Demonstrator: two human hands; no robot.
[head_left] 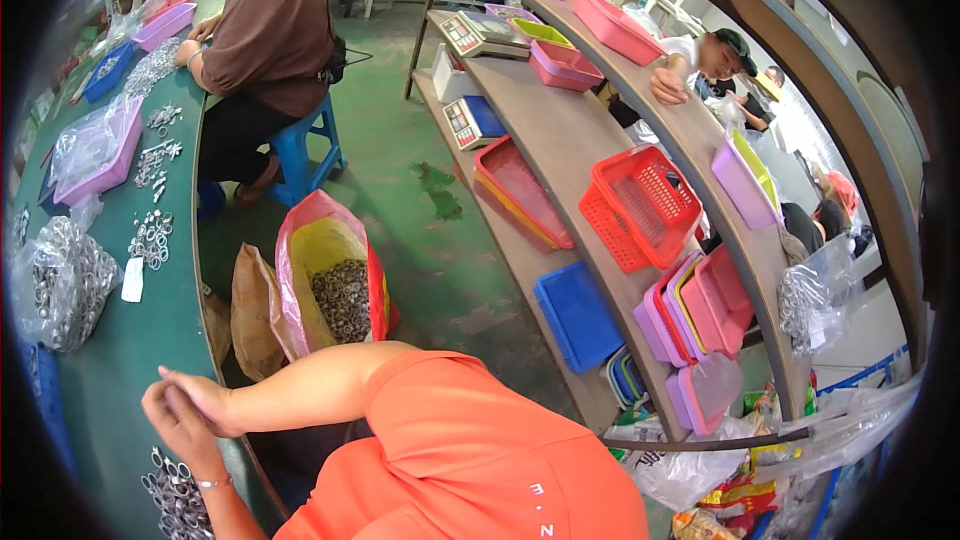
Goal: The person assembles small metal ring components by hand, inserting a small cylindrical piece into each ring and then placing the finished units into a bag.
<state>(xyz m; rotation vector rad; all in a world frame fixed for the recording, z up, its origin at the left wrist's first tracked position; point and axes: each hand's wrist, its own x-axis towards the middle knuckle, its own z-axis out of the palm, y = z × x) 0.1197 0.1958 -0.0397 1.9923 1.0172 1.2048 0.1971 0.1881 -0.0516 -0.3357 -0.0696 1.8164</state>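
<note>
My right hand (pixel 212 406) reaches in from an orange sleeve and meets my left hand (pixel 180 428) above the green table (pixel 130 360). My left wrist wears a thin bracelet. Both hands are pressed together with their fingers curled, and what they hold, if anything, is hidden. Just below them, beside my left wrist, lies a pile of silver metal ring-shaped pieces (pixel 172 500). Farther up the table are a clear plastic bag (pixel 68 285) full of similar pieces, a white paper tag (pixel 133 280) and a loose cluster of metal rings (pixel 152 238).
A pink sack (pixel 300 240) of metal pieces and a brown paper bag (pixel 255 310) stand beside the table. Beyond, a person in brown (pixel 275 35) sits on a blue stool (pixel 300 155). Shelves (pixel 540 130) at right hold baskets and scales; another person's hand (pixel 668 85) rests there.
</note>
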